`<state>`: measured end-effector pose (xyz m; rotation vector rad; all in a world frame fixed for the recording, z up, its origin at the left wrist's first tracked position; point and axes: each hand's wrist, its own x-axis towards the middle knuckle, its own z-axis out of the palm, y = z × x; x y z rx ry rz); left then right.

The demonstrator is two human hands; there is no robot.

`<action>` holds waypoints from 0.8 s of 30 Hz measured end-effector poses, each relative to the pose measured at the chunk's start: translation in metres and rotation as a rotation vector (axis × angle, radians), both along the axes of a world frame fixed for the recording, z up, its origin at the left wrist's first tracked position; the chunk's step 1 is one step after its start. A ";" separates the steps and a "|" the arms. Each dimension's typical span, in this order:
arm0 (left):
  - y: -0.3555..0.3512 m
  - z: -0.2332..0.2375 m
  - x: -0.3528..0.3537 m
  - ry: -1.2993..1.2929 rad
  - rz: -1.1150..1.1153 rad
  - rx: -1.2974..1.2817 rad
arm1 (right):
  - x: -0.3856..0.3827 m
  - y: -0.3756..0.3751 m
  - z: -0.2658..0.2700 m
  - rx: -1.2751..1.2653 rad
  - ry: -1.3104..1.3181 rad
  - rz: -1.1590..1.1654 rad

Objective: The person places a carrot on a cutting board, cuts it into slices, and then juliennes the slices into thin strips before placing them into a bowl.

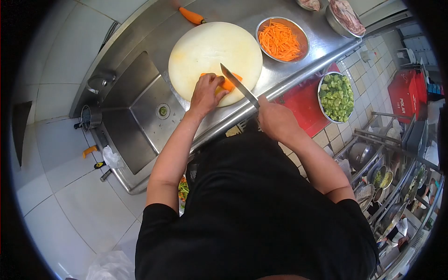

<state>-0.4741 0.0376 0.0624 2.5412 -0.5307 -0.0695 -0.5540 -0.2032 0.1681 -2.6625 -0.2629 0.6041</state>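
On the round white cutting board (200, 46) lies a cut piece of carrot (228, 85). My left hand (206, 94) is closed over its left part, fingertips pressed on the orange flesh. In my right hand (278, 120) is the handle of a knife (239, 85), its blade slanting up and left across the carrot. The handle itself is mostly hidden in my fist. Behind the board a whole carrot (191, 16) rests on the steel counter. A metal bowl (305, 43) of carrot strips (279, 41) stands right of the board.
A steel sink (140, 122) with a tap (99, 84) is on the left. Bowls of meat (346, 16) stand at the counter's far right. Below the counter edge, a bowl of chopped green vegetable (336, 97) sits by a red surface (303, 105). Shelves with pans (361, 154) line the right.
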 end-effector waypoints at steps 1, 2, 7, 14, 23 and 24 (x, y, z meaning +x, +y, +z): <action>0.000 0.001 0.000 0.000 0.001 -0.001 | -0.002 0.000 0.002 -0.001 0.000 0.001; 0.000 0.001 0.000 0.003 0.005 -0.005 | -0.004 0.000 0.005 -0.007 0.005 0.016; 0.000 0.000 -0.001 0.011 0.013 -0.010 | -0.003 0.004 0.008 -0.044 0.015 0.050; 0.000 -0.002 -0.002 0.007 0.009 -0.009 | 0.002 0.010 -0.007 -0.041 0.039 0.060; 0.002 -0.002 0.000 -0.035 -0.031 -0.045 | 0.008 0.017 -0.037 0.000 0.060 0.007; 0.001 -0.001 0.001 -0.021 -0.027 -0.055 | 0.009 0.015 -0.035 -0.011 0.071 0.006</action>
